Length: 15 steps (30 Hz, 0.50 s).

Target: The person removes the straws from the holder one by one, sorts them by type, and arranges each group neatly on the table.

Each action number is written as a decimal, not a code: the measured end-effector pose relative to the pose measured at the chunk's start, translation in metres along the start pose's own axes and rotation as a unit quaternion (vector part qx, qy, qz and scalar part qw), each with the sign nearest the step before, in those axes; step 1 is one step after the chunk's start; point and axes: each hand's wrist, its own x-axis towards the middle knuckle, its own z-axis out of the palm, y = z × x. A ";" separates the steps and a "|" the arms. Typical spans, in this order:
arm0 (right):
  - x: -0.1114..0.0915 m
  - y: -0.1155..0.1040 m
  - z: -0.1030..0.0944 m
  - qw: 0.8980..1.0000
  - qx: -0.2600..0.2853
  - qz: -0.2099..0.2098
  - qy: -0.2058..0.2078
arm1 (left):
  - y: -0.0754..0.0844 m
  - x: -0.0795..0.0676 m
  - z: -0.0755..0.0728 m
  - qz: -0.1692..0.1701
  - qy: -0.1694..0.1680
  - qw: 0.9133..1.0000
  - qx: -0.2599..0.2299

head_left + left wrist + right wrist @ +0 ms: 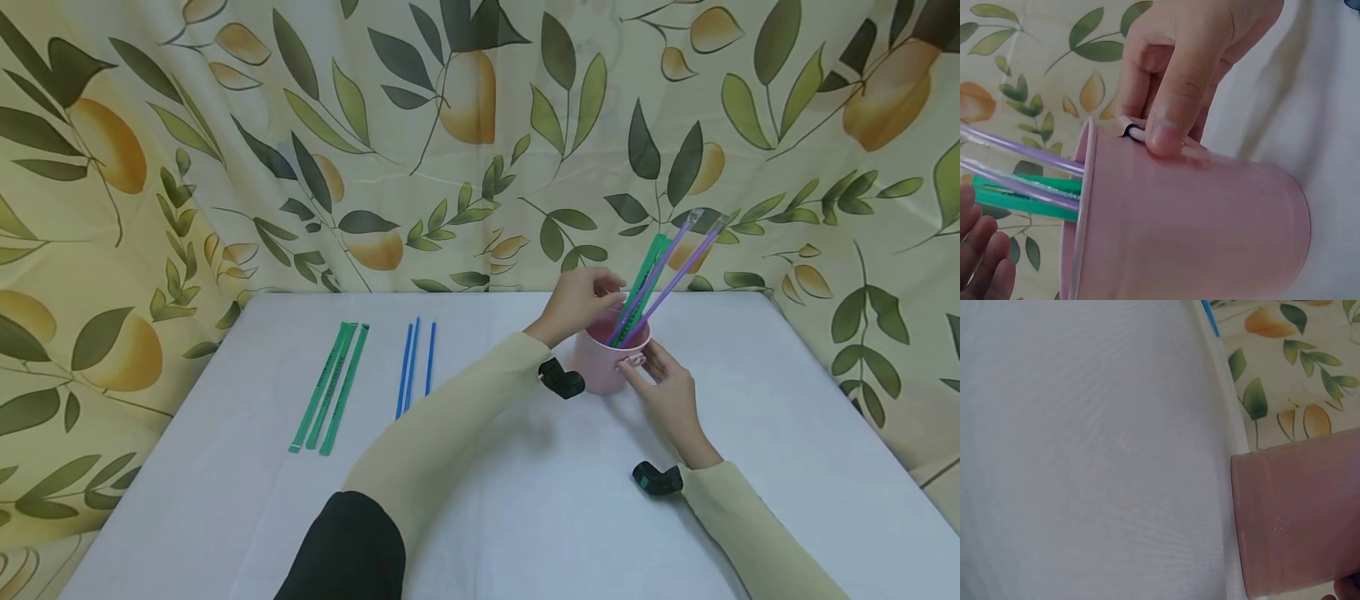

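A pink cup (600, 367) stands upright toward the back right of the table, with green wrapped straws (647, 275) and purple straws (675, 279) leaning out to the right. My right hand (667, 400) pinches the small handle (1138, 132) on the cup's side, thumb in front, as the left wrist view shows up close. Over the far left of the rim is my left hand (581, 300), its fingers loosely bent beside the straws and holding nothing. In the right wrist view, the cup's lower wall (1297, 519) fills the right side, with fingertips at the bottom corner.
Several green wrapped straws (330, 387) lie side by side on the left of the white table (225, 500). Blue straws (408, 367) lie right of them, partly hidden by the left sleeve. A patterned curtain (465, 208) hangs behind the table's back edge.
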 end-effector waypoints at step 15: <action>-0.004 -0.003 -0.002 1.000 0.005 0.005 -0.006 | 0.002 0.012 0.035 -0.037 0.008 0.997 0.061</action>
